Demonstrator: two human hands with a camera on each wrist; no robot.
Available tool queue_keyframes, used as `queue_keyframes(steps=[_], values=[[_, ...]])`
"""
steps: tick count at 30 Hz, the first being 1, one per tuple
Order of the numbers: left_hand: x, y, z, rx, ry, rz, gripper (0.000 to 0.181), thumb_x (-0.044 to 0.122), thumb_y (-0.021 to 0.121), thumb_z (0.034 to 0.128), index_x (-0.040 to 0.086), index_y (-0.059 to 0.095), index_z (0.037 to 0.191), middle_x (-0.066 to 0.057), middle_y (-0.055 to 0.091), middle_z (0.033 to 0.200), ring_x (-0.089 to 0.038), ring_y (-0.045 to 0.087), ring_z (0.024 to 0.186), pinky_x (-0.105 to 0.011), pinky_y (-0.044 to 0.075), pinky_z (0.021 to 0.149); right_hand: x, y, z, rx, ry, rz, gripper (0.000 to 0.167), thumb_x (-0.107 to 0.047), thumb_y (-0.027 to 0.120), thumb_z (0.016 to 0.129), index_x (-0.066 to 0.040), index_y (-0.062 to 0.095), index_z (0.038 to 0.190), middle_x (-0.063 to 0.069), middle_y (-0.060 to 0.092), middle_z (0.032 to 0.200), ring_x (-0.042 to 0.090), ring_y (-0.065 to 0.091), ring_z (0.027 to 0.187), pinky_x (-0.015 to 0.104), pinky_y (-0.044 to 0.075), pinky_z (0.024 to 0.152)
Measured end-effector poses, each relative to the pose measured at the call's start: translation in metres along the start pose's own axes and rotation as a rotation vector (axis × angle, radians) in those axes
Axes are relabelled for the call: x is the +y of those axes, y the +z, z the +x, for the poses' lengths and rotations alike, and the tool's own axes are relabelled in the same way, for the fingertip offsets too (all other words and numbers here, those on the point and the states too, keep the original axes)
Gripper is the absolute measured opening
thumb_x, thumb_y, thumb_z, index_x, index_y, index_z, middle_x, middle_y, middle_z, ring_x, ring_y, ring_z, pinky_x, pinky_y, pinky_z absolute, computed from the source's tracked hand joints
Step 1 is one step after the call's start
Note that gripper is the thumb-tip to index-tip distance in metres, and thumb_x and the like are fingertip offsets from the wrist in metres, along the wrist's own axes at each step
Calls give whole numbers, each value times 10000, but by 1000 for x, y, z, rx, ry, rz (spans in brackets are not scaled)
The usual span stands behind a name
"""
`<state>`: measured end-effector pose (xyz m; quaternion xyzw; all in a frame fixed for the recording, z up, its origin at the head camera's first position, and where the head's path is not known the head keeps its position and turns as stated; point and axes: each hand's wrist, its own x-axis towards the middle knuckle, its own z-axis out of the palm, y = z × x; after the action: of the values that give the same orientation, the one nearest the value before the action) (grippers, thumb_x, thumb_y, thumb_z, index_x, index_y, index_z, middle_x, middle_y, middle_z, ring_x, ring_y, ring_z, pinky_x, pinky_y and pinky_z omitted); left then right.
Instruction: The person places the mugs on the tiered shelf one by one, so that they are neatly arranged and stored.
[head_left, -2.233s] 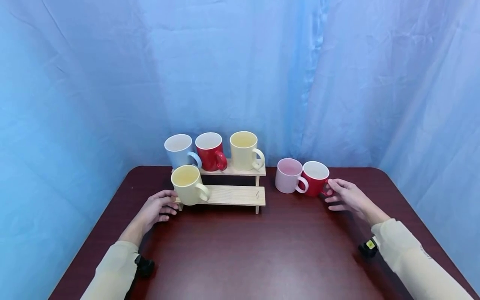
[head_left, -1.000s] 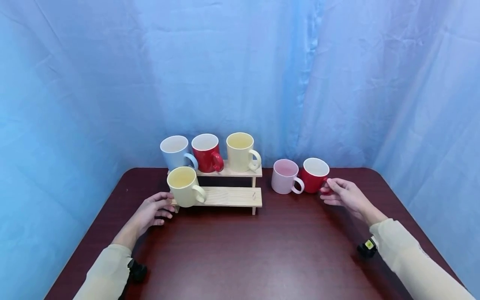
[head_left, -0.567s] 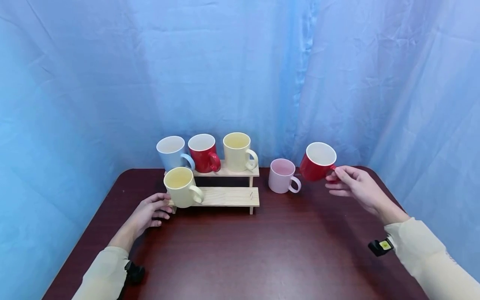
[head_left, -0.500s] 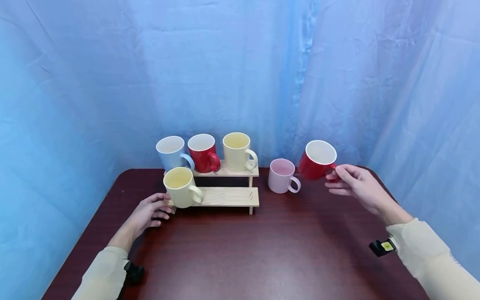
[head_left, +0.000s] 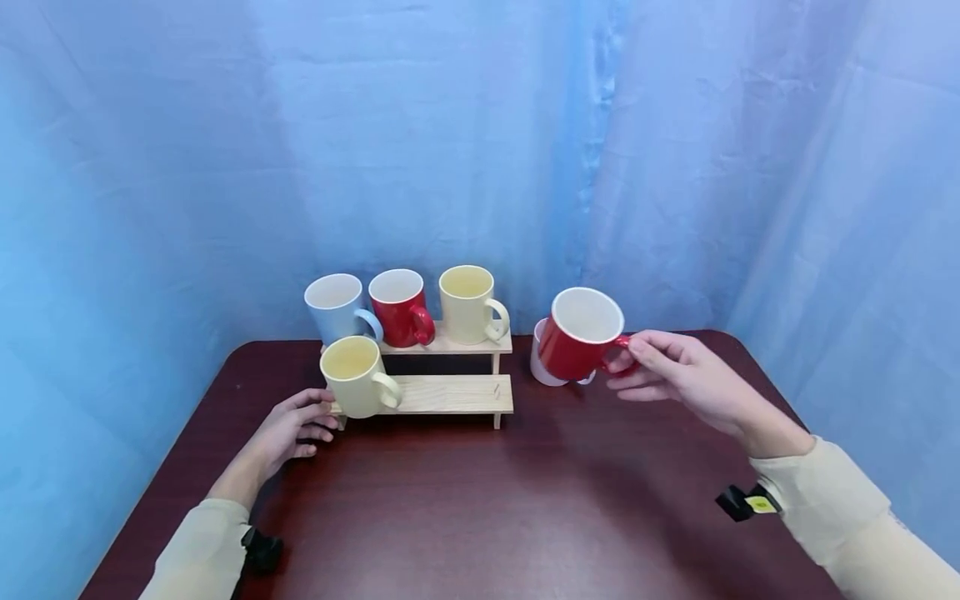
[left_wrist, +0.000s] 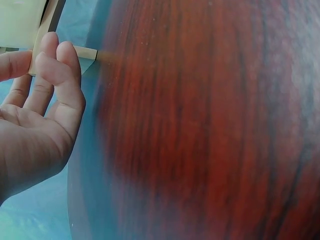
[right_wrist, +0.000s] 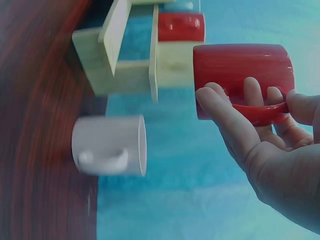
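Note:
My right hand (head_left: 686,379) pinches the handle of a red mug (head_left: 570,350) with a white inside and holds it raised, tilted a little. Partly hidden behind it on the table stands a pink mug (head_left: 542,371), fully visible in the right wrist view. My left hand (head_left: 288,433) is at the left end of a two-tier wooden rack (head_left: 450,393), its loosely bent fingers touching the lower board's end. On that lower board, beside those fingers, sits a pale yellow mug (head_left: 351,387). The upper board carries a light blue mug (head_left: 332,312), another red mug (head_left: 393,315) and another yellow mug (head_left: 463,312).
The rack and the pink mug stand toward the back of a dark red-brown table (head_left: 450,517). A blue curtain (head_left: 465,150) hangs behind and at both sides. The lower board's bare stretch lies to the right of its yellow mug.
My right hand has lifted the red mug from the table and carried it left, in front of the pink mug. The left hand keeps its place by the rack; the head view shifts slightly.

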<state>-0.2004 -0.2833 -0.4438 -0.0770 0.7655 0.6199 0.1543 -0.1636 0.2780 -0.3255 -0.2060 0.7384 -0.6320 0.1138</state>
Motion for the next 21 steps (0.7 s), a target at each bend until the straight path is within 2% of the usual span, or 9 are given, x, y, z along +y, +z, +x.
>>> queue_keyframes(steps=[4, 8, 13, 21], values=[[0, 0, -1, 9, 3, 3, 352, 325, 550, 1046, 142, 509, 1344, -106, 668, 1031, -225, 658, 864, -311, 539, 638, 4, 23, 16, -42, 32, 28, 318, -156, 526, 1074, 128, 546, 1215, 245, 670, 1125, 367, 722, 984, 475, 565, 843], [-2, -1, -4, 6, 2, 1, 347, 324, 551, 1049, 144, 508, 1342, -100, 668, 1028, -225, 659, 869, -315, 541, 644, 11, 47, 33, -71, 80, 26, 337, -195, 561, 1061, 104, 575, 1217, 249, 667, 1148, 360, 720, 987, 483, 568, 844], [-5, -1, -7, 10, 3, -4, 340, 312, 548, 1050, 137, 504, 1338, -111, 667, 1026, -227, 657, 861, -313, 540, 627, 19, 75, 57, -125, 85, 42, 312, -217, 567, 1059, 75, 598, 1167, 312, 638, 1155, 370, 721, 964, 506, 571, 830], [-2, 3, -4, -11, 24, -4, 364, 315, 559, 1045, 145, 503, 1361, -98, 672, 1033, -219, 659, 861, -316, 534, 612, 29, 108, 83, -174, 78, 57, 289, -218, 569, 1057, 62, 600, 1125, 191, 674, 1081, 371, 726, 942, 525, 569, 817]])
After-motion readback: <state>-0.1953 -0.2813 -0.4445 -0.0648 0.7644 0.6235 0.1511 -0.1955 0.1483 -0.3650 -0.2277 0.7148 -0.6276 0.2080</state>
